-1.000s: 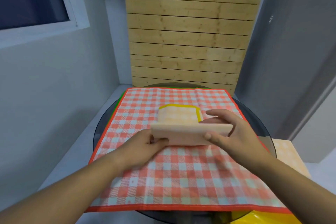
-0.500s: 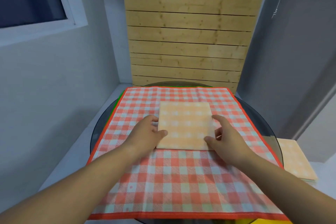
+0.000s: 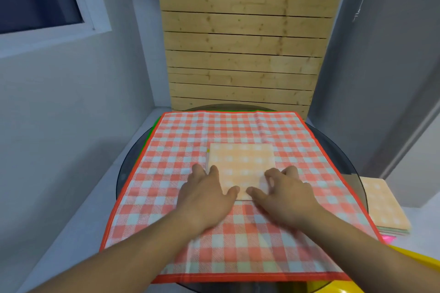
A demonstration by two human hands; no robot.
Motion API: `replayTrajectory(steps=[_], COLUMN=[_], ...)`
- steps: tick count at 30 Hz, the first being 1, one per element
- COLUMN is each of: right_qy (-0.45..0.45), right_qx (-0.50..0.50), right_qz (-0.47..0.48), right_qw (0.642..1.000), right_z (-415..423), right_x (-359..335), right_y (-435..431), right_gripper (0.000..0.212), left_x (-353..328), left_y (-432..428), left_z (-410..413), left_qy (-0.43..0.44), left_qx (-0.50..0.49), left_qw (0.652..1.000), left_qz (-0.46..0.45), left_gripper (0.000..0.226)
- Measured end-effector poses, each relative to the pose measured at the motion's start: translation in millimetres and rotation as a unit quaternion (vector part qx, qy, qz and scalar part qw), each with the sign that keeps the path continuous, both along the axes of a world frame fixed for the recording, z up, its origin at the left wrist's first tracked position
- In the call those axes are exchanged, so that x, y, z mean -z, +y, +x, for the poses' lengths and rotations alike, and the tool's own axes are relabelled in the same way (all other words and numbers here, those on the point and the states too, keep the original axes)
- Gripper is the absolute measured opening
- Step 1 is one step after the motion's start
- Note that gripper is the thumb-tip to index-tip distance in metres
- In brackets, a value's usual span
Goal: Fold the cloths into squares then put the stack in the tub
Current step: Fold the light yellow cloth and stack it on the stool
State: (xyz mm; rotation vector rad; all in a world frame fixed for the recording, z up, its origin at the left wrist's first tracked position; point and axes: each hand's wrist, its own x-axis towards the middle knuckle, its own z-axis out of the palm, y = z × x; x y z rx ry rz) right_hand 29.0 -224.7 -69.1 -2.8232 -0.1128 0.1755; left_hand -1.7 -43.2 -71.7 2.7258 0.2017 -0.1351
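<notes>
The left hand point(image 3: 207, 197) lies flat, fingers straight and a little spread. Its thumb and the nearest finger rest on the near left corner of the folded orange cloth point(image 3: 241, 162), and the other fingers lie just beside it on the red checked cloth point(image 3: 245, 240). The right hand point(image 3: 288, 195) is more arched. Its fingers bend at the knuckles with the tips pressing down on the near right corner of the orange square, and its thumb reaches in along the near edge towards the left thumb. Neither hand pinches the cloth or closes round it; both only press on top.

The folded orange cloth is a neat square. It lies flat at about the middle of the red checked cloth, its edges roughly in line with that cloth's edges.

The red checked cloth is spread open over most of the round dark glass table point(image 3: 126, 178), its near edge hanging just over the near rim. A thin green edge point(image 3: 152, 129) shows from under its far left corner.

Beyond the table's right edge, lower down, sits a stack of folded cloths point(image 3: 381, 204) with an orange one on top. Near it, by the table's near right rim, part of a yellow tub point(image 3: 419, 257) shows.
</notes>
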Motion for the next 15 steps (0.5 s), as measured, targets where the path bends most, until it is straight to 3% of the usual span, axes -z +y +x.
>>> replayTrajectory(steps=[5,10,15], right_qy=[-0.058,-0.048,-0.012], right_qx=[0.015,0.01,-0.025], right_qz=[-0.077,-0.093,-0.083], right_qw=[0.995,0.994,0.996], right_z=[-6,-7,-6], right_x=[11,12,11], right_y=[10,-1,-24], right_gripper=[0.072,0.077,0.066], left_x=[15,14,11], left_y=[-9,-1,16], left_z=[-8,-9,-10], left_qy=[-0.031,0.005,0.079], left_qx=[0.002,0.008,0.021], left_qw=[0.99,0.988,0.987], left_qz=[0.137,0.157,0.139], left_gripper=[0.082,0.08,0.069])
